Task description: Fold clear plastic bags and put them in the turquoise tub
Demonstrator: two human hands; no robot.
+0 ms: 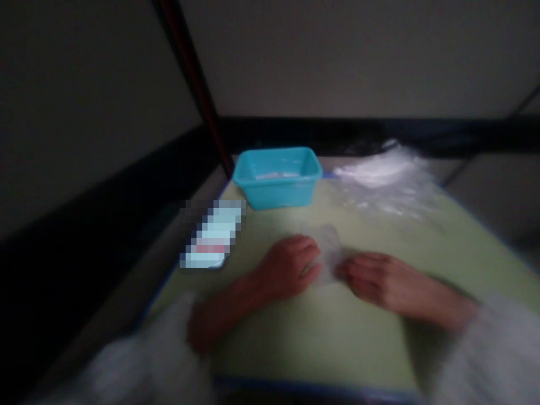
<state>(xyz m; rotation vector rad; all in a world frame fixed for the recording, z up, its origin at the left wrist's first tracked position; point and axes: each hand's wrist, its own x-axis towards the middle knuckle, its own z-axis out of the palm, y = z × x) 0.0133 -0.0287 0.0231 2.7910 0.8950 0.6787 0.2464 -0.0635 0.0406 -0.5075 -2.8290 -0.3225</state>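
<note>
Two pale sleeves (169,343) come nearest, on the green tabletop (312,337). The left hand (291,267) and right hand (375,277) are apart, one clear plastic piece (331,244) lying between, long axis seemingly pointing away from the wearer. Both touch its sides, neither nearer; blur hides whether they grip. Beyond: one pixelated flat object (217,230), one turquoise basin (280,194), one clear plastic heap (392,171), pieces uncountable.

Blurred hands (293,267) (375,278) and clear plastic (331,242), pixelated panel (215,233), edge-cropped sleeves (493,349)
</note>
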